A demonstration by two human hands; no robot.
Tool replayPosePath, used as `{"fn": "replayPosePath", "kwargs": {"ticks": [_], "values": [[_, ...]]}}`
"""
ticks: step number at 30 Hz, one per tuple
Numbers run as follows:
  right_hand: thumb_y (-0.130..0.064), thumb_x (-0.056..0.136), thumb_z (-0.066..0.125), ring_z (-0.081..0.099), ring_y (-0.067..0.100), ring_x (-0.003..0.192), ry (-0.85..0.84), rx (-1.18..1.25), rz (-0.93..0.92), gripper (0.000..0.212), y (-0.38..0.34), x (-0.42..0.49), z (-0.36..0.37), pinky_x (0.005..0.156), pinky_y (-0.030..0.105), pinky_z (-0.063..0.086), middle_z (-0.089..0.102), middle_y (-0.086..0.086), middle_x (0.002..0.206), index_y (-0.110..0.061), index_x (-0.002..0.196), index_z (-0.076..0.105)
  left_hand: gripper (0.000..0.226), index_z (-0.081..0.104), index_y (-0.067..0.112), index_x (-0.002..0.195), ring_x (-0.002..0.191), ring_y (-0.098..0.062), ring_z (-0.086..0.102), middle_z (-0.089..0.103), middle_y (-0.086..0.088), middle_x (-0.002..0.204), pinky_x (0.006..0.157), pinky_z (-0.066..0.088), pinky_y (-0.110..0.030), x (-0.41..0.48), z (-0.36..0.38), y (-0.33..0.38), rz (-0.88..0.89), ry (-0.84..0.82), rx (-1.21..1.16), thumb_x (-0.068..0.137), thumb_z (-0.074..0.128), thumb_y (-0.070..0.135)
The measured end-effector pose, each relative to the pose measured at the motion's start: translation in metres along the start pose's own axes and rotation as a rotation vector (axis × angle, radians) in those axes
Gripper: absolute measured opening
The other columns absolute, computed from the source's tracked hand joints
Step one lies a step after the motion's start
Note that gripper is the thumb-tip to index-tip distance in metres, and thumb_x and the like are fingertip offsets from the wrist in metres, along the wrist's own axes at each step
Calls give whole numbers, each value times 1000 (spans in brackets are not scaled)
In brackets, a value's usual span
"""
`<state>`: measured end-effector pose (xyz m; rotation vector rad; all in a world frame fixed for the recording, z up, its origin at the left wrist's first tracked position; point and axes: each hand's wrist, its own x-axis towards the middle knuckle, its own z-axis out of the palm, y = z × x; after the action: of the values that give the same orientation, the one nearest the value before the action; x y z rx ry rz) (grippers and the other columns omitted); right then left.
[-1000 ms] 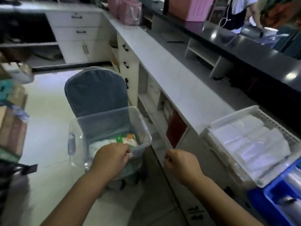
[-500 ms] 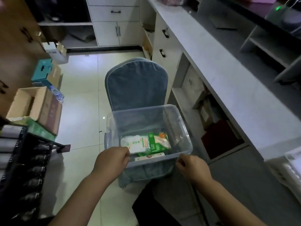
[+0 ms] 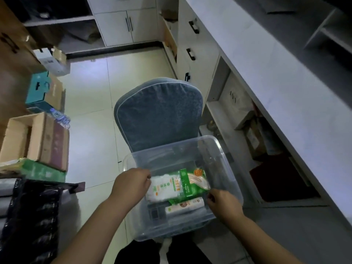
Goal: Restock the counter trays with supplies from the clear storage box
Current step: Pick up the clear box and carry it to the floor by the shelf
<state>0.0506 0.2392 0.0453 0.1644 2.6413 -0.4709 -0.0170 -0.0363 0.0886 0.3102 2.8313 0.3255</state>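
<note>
Box (image 3: 172, 230) on chair (image 3: 158, 115) beside counter (image 3: 266, 73), supplies inside. Your left hand (image 3: 133, 184) curled at white pack (image 3: 162, 188) end, right hand (image 3: 222, 203) at green pack (image 3: 190, 184) corner; actual grip: cannot tell. Risk: slick wrap slips, tug drags box off seat.

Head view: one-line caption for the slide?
Left hand and right hand reach into the clear storage box on a blue chair, at either end of the green-and-white supply packs.

Clear box (image 3: 171, 149) on blue chair (image 3: 158, 115), lower centre of frame. Green-white packs (image 3: 179, 185) inside. Left hand (image 3: 131, 184) grips packs' left end; right hand (image 3: 222, 203) curled at their right edge. Counter (image 3: 266, 73) runs along right side. Cardboard boxes (image 3: 36, 138) at left.
</note>
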Motion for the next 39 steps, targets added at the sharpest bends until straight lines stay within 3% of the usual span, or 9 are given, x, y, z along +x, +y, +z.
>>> {"fn": "replayPosePath", "kwargs": {"ticks": [6,9,13,17,24,27,30,36,39], "values": [[-25,90,48,64,22,85,8,61,189,19,-1,14,19,59,29,36,71,5,92,-13,82,60,22,67,12,95,88,-23,61,67,-5,99,66,43,-29,76,14,-8,137,-64,23,89,48,21],[-27,91,45,62,26,79,2,102,333,18,-10,10,39,54,28,31,69,7,87,-20,74,45,20,65,11,97,91,-23,59,65,-6,101,67,42,-30,117,25,-18,232,-128,47,87,49,20],[-25,89,47,64,26,84,37,179,570,13,-37,2,69,57,30,42,66,5,102,-20,96,57,22,59,9,104,99,-25,54,60,-9,107,73,42,-34,166,41,-32,373,-236,127,85,48,12],[-22,90,49,61,24,89,25,287,785,27,-60,-5,98,61,28,42,47,6,122,-19,117,48,39,50,7,118,105,-26,50,55,-11,117,81,42,-33,198,52,-45,487,-315,201,80,49,0],[-19,89,58,63,31,86,221,773,1192,34,-100,7,132,67,32,48,65,13,103,-9,117,43,55,30,6,138,120,-29,47,47,-14,135,94,42,-37,222,76,-37,431,-468,174,89,52,14],[-15,89,54,58,23,75,297,940,1291,26,-105,15,141,57,26,41,62,9,94,-7,114,50,43,40,3,130,116,-32,49,50,-18,129,90,43,-40,224,81,-30,397,-440,175,88,50,5],[-13,88,52,59,26,74,324,990,1349,20,-104,15,149,60,26,41,65,14,91,-5,104,60,21,52,0,109,104,-36,54,56,-20,116,78,45,-41,225,82,-22,394,-409,177,90,49,10],[-13,87,54,57,24,71,489,994,1433,12,-101,-23,162,54,24,37,59,8,84,-8,97,60,17,52,1,86,77,-32,55,61,-20,95,62,38,-32,204,89,-2,481,-409,190,86,54,18],[-15,87,55,53,23,71,521,985,1483,8,-102,-59,174,51,22,32,56,6,85,-10,93,56,11,52,1,85,80,-36,59,62,-21,93,61,37,-31,176,99,12,520,-429,201,84,54,13]]}}
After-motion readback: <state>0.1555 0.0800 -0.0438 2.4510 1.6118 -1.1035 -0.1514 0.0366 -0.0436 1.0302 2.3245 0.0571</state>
